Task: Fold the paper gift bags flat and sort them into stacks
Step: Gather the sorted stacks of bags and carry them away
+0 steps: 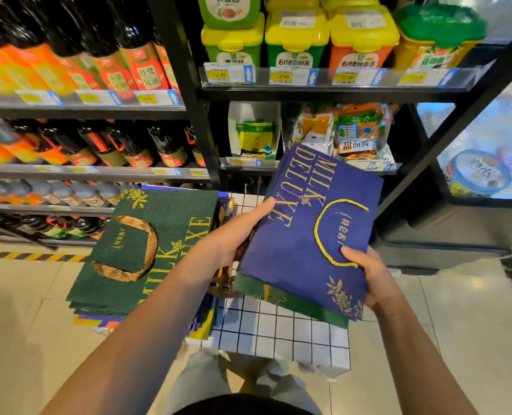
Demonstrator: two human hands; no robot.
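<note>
While both hands hold the flat blue bag (302,229), left hand (236,235) on its side, right hand (368,274) at the bottom corner, keep it level and lay it square, apart from the green stack (146,250) at the box's (278,333) left edge.

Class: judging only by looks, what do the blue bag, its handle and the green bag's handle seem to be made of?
Blue bag: probably matte paper, with crisp flat edges and gold print. Its handle: yellow twisted cord, visibly ropelike. Green bag's handle: flat striped ribbon, likely woven fabric.
</note>
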